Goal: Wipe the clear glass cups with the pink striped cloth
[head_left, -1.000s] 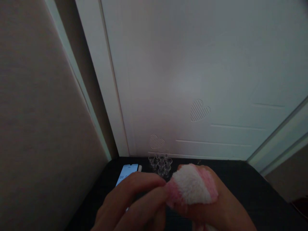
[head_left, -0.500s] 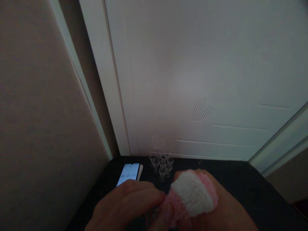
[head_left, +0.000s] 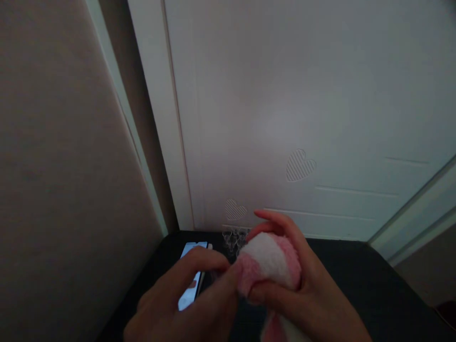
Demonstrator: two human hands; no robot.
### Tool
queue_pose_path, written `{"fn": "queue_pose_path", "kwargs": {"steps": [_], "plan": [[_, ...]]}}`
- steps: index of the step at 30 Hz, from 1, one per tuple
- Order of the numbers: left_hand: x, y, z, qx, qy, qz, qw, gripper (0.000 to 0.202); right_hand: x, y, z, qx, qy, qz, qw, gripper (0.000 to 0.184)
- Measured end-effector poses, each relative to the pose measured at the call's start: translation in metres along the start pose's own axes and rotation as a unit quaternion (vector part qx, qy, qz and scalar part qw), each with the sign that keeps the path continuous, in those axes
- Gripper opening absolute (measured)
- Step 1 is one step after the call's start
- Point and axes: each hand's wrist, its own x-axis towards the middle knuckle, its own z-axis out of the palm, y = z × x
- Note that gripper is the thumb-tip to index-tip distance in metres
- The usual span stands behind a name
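Note:
My right hand (head_left: 302, 280) is closed around a fluffy pink and white cloth (head_left: 269, 256), its thumb pressed on the near side and the fingers curled behind. A lower fold of the cloth hangs beneath that hand. My left hand (head_left: 185, 299) pinches at the left end of the cloth. Between its thumb and forefinger a bit of a small clear glass (head_left: 215, 274) shows faintly; most of it is hidden by the fingers and cloth. Just behind the hands, several small clear stemmed glasses (head_left: 232, 240) stand in a cluster on the dark table, partly covered by my right hand.
A lit phone (head_left: 188, 299) leans at the left on the dark table (head_left: 342, 280), partly behind my left hand, with a pale object at its back. A white panel (head_left: 228, 118) with embossed hearts rises at the table's far edge. A wall (head_left: 71, 190) stands on the left.
My right hand has turned and lifted, its fingers now showing behind the cloth. The cloth has shifted up and left. My left hand has moved slightly, uncovering more of the phone's lower part.

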Motion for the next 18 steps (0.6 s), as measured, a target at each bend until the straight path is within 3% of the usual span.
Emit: {"fn": "queue_pose_path", "kwargs": {"steps": [3,6,9,16,18], "plan": [[0.012,-0.001,0.002,-0.030,-0.009,-0.021,0.999,0.021,0.003,0.001,0.005,-0.113,0.080,-0.104,0.985,0.065],[0.019,0.001,0.002,-0.064,-0.004,-0.063,0.996,0.014,0.007,-0.001,0.011,-0.171,0.051,-0.177,0.968,0.046],[0.019,0.001,0.000,-0.062,-0.004,-0.108,0.992,0.014,0.008,-0.004,0.016,-0.172,-0.009,-0.188,0.967,0.045],[0.020,-0.005,-0.003,-0.164,-0.013,-0.133,0.977,0.018,0.009,-0.004,0.015,-0.183,-0.009,-0.211,0.960,0.033],[0.021,-0.001,0.000,-0.163,-0.007,-0.168,0.972,0.013,0.009,-0.003,0.016,-0.187,-0.010,-0.216,0.958,0.031]]}}
